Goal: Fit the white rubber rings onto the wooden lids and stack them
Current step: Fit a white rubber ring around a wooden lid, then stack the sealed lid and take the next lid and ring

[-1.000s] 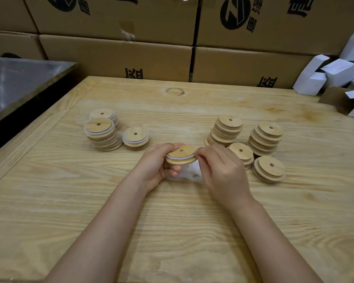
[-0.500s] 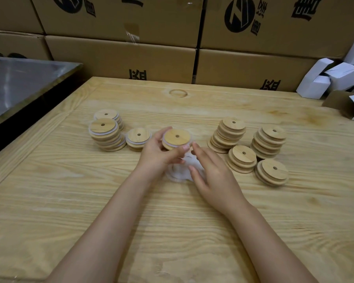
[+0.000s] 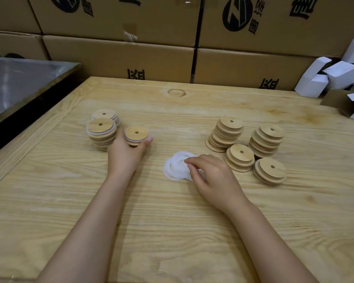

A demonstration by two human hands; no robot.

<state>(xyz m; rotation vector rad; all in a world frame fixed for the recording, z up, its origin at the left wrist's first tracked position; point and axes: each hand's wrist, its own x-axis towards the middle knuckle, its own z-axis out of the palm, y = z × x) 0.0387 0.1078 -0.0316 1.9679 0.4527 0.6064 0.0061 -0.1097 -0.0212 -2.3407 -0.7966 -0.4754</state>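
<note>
Your left hand's point(image 3: 127, 154) grip is closed round a ringed lid point(image 3: 136, 133) just beside the left stacks point(image 3: 101, 129). Right hand point(image 3: 211, 175) touches the white rubber rings point(image 3: 176, 167) mid table point(image 3: 172, 231), can't tell if it's pinching one. They look floppy and light: peel one by its edge.

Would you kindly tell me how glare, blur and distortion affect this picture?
Head view: soft, even light with faint shadows; mild sheen on the metal surface at left; the white rubber rings wash out and are hard to tell apart; wide-angle distortion bends the edges of the cartons; no evident motion blur.
</note>
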